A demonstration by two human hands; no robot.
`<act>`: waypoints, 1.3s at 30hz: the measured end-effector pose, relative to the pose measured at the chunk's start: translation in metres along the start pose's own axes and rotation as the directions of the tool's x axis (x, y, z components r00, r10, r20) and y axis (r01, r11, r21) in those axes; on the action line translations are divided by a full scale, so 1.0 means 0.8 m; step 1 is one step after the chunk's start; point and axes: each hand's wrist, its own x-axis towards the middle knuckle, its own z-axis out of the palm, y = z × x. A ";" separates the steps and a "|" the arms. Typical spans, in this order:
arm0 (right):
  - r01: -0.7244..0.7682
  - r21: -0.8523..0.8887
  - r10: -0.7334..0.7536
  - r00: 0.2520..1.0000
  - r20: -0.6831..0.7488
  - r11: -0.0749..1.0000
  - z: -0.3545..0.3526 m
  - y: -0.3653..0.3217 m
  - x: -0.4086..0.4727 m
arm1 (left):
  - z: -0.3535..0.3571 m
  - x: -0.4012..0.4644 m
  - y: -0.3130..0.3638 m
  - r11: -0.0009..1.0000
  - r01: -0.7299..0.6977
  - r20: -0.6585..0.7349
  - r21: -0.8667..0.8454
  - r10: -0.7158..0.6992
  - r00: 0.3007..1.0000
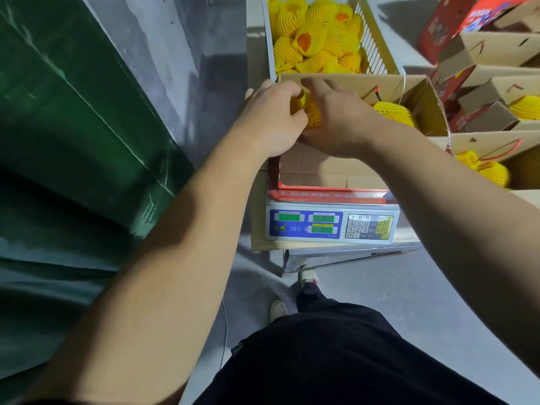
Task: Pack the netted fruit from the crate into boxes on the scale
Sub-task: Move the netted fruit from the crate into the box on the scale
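An open cardboard box (327,168) with a red rim sits on the digital scale (330,226). Over its far left corner my left hand (271,121) and my right hand (336,118) both grip one fruit in yellow foam netting (311,112), which is mostly hidden between them. A second netted fruit (394,112) lies in the box at the far right. Behind the box stands the pale crate (377,39), filled with several netted fruit (318,39).
To the right stand several other open cardboard boxes (496,54), some with netted fruit (493,173) inside. A green tarp (73,127) covers the left side. The scale rests on a metal stand (344,255) above the grey floor, near my feet.
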 end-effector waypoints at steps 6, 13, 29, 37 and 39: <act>0.095 0.063 -0.091 0.994 -0.067 0.993 -0.007 -0.008 -0.011 | -0.005 -0.010 0.014 0.995 -0.097 -0.054 -0.002 0.097 0.994; 0.122 0.102 -0.111 0.988 -0.109 0.987 -0.008 -0.005 -0.019 | -0.002 -0.019 0.019 0.986 -0.129 -0.115 -0.101 0.117 0.986; 0.112 0.130 -0.108 0.993 -0.038 0.985 -0.017 0.019 -0.008 | 0.021 0.003 0.033 0.996 -0.039 -0.171 -0.079 0.025 0.985; 0.019 0.186 0.010 0.988 -0.153 0.982 -0.057 0.110 -0.009 | 0.057 0.037 0.016 0.943 0.110 -0.308 -0.314 -0.210 0.928; -0.085 0.220 0.136 0.964 -0.228 0.972 -0.066 0.152 -0.014 | 0.065 0.045 0.004 0.883 0.187 -0.241 -0.430 -0.312 0.919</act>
